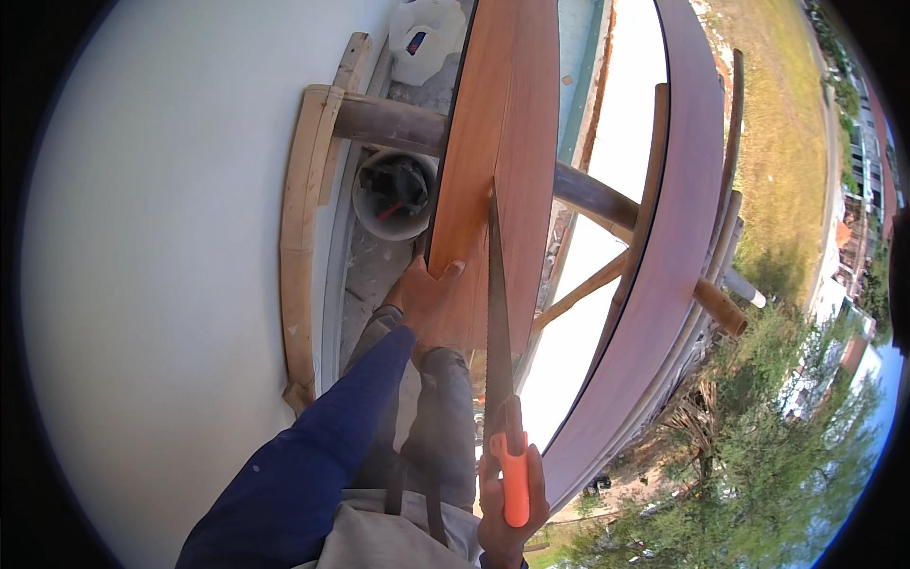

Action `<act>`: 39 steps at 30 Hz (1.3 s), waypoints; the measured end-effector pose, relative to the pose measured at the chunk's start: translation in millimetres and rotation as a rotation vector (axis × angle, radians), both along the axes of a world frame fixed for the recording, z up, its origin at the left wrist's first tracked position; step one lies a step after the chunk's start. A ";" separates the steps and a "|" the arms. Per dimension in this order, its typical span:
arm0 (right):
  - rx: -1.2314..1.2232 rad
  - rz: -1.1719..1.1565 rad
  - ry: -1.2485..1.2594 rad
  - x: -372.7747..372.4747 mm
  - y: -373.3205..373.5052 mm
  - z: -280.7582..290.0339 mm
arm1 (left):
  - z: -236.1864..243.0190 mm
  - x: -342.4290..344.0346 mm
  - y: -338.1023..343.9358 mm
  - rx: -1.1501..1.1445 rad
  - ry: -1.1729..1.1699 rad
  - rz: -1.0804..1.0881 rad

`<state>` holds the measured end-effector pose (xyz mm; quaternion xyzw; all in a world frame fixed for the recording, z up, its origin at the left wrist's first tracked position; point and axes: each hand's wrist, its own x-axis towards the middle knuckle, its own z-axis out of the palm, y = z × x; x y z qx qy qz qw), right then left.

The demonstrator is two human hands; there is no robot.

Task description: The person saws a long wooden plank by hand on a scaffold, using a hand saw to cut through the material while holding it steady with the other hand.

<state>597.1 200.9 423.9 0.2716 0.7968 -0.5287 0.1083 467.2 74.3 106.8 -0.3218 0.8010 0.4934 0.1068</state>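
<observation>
A long reddish-brown wooden board (526,104) stretches away from me, with a dark left edge. My left hand (427,296) grips that edge near the board's close end, thumb on top; its other fingers are partly hidden. In my right hand (515,503) is the orange handle of a handsaw (500,313), fingers closed round it. The saw's blade points away from me along the board, its tip resting at a thin lengthwise line in the wood.
Round poles (393,123) lie crosswise under the board, tied to an upright wooden post (308,228) beside the white wall (180,237). A bucket (374,218) with dark contents and a white container (424,57) stand below. Another brown board (678,190) curves along the right, above dry grass and shrubs.
</observation>
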 end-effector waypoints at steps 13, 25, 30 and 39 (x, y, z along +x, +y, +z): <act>-0.008 -0.009 -0.210 40.3 1.6 76.0 | 12.8 23.9 -6.3 0.122 -0.137 -0.005; 0.003 0.054 -0.121 -63.7 -12.7 -76.1 | -4.3 31.0 -3.4 0.075 -0.092 -0.018; 0.008 0.077 0.007 -91.4 -13.4 -160.1 | -3.4 28.8 0.3 0.026 -0.097 -0.034; -0.004 0.082 -0.101 -79.2 -10.3 -131.4 | -1.3 62.2 8.5 -0.037 -0.089 -0.079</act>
